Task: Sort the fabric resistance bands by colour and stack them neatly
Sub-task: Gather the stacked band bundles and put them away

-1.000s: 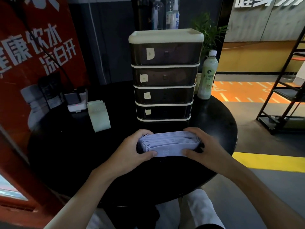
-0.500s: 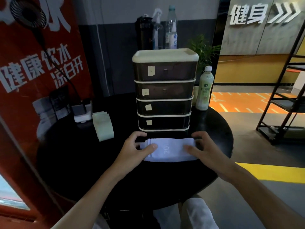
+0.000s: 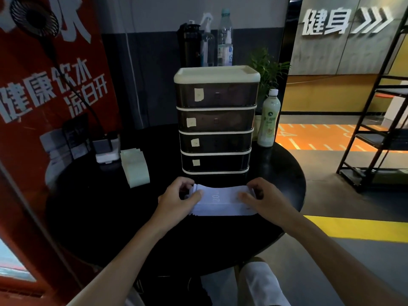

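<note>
**While gripped at both ends: lavender band stack (image 3: pixel 223 203) on tabletop (image 3: pixel 106 213)**

Position: stack lies flat between the drawer unit (image 3: pixel 215 120) and the near edge of the round black tabletop, just in front of the lowest drawer. "20" is printed on the top band.

Grip: the left hand (image 3: pixel 176 200) holds the left end, thumb on top, fingers curled round the far side. The right hand (image 3: pixel 266 200) holds the right end the same way.

A pale green band stack (image 3: pixel 135 167) lies well apart, toward the left edge. A bottle (image 3: pixel 269 119) stands beside the unit at the far right edge.
</note>
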{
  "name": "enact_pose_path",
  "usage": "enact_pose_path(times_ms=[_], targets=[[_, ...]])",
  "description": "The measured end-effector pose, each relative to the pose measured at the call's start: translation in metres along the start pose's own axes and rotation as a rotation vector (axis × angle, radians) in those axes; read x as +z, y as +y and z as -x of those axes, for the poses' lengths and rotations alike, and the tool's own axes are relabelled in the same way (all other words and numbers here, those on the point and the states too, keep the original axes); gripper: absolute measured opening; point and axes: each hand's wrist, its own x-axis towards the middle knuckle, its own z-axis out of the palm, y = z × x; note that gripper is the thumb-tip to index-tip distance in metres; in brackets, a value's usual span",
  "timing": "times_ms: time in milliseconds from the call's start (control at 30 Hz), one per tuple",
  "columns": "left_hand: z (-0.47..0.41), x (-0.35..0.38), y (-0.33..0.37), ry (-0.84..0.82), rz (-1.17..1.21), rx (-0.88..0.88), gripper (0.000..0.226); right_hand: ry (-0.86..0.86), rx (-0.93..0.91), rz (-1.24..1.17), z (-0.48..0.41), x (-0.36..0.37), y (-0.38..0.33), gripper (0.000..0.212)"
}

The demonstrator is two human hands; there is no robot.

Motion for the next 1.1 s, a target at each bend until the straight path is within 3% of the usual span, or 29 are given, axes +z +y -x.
enact_pose_path(times_ms=[333,467,633,800,967,1100], targets=[[-0.012,-0.007,0.018,-0.029,-0.005,0.094,0.018,-0.006,-0.001,-0.144,-0.016,-0.011,-0.003,0.02],[-0.033,-0.019,0.037,0.081,-0.021,0.154,0.016,0.026,-0.001,-0.168,-0.04,-0.017,-0.003,0.03],[-0.07,-0.033,0.051,0.211,-0.067,0.118,0.047,0.134,0.025,-0.229,-0.074,-0.027,-0.014,0.052],[-0.095,-0.032,0.059,0.165,0.04,0.046,0.086,0.17,0.006,-0.458,-0.095,-0.03,-0.029,0.067],[-0.101,-0.023,0.058,0.087,0.096,0.086,0.087,0.097,-0.017,-0.519,-0.101,-0.025,-0.03,0.088],[-0.096,-0.023,0.056,0.054,0.093,0.105,0.096,0.093,-0.032,-0.554,-0.097,-0.023,-0.03,0.089]])
